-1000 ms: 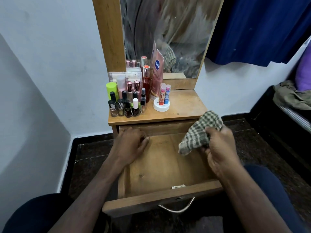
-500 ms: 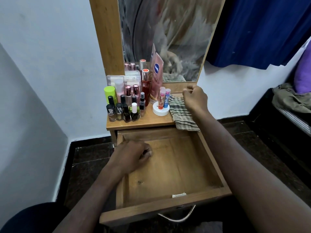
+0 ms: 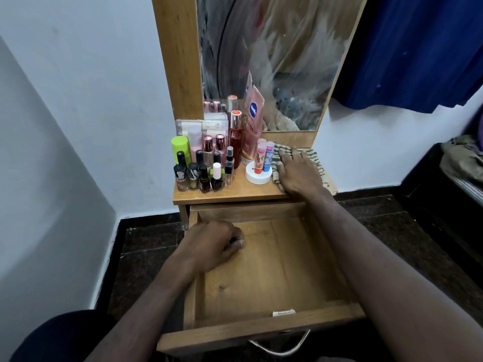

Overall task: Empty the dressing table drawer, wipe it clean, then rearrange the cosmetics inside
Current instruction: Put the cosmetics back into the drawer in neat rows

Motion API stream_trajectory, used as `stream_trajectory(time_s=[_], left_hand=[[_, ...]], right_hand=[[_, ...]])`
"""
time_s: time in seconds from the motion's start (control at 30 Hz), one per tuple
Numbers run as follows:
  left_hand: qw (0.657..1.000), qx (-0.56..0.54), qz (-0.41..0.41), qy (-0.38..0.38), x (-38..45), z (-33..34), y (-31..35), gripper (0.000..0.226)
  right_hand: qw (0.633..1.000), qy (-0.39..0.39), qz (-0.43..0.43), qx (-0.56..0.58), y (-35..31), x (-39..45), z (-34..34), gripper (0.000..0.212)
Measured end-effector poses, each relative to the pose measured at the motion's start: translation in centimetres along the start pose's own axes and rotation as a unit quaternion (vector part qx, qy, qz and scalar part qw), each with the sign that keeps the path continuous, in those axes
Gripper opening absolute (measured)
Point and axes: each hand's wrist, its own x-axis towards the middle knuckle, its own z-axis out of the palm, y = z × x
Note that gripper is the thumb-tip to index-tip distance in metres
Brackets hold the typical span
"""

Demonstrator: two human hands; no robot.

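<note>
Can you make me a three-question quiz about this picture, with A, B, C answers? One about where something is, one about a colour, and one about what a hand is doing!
1. Where is the checked cloth?
A. in the drawer
B. on the tabletop
C. on the floor

2. What colour is the cap on the fat tube at the far left?
A. green
B. red
C. black

3. What is the right hand doing?
A. lying flat on the cloth
B. pulling the handle
C. holding a bottle

Answers: 1 B, it lies beside the white jar. 2 A, it is bright lime green. 3 A, its fingers are spread on the cloth.
</note>
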Motion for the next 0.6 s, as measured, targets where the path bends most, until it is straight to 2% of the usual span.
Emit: stream_trajectory(time_s=[0.07,0.13,0.2,0.23,0.3,0.4,0.5,0.6], left_hand=[[1.0,-0.023,0.01,-0.006,0.2,-0.2,-0.3,0.018],[0.999,-0.039,0.011,0.004,0.7,-0.3,-0.5,0.017],[0.999,-0.04,0.006,0.025,1.1,-0.3,-0.6,0.017],[0.999,-0.04,0.003,0.035,1.2,-0.3,-0.6,0.017],[0.998,-0.04,-0.004,0.047,1.2,-0.4,-0.7,0.018],[0.997,-0.033,-0.021,0.063,1.0,-0.5,-1.1,0.019],[0.998,-0.026,-0.026,0.06,0.9,-0.3,-1.0,0.019],[0.998,-0.021,-0.022,0.055,0.8,-0.3,-1.0,0.019]], right_hand=[[0.999,0.02,0.002,0.036,-0.2,0.1,-0.4,0.052],[0.984,0.108,0.007,0.145,-0.2,-0.5,-1.7,0.044],[0.936,0.215,0.029,0.275,-0.5,-1.7,-3.7,0.04],[0.916,0.257,0.013,0.309,-0.9,-2.1,-4.8,0.04],[0.894,0.288,-0.048,0.339,-2.5,-2.4,-6.8,0.043],[0.911,0.275,-0.085,0.296,-5.9,-1.8,-8.4,0.05],[0.934,0.293,-0.066,0.195,-7.3,-1.1,-7.9,0.046],[0.94,0.294,-0.048,0.169,-7.4,-0.2,-6.3,0.044]])
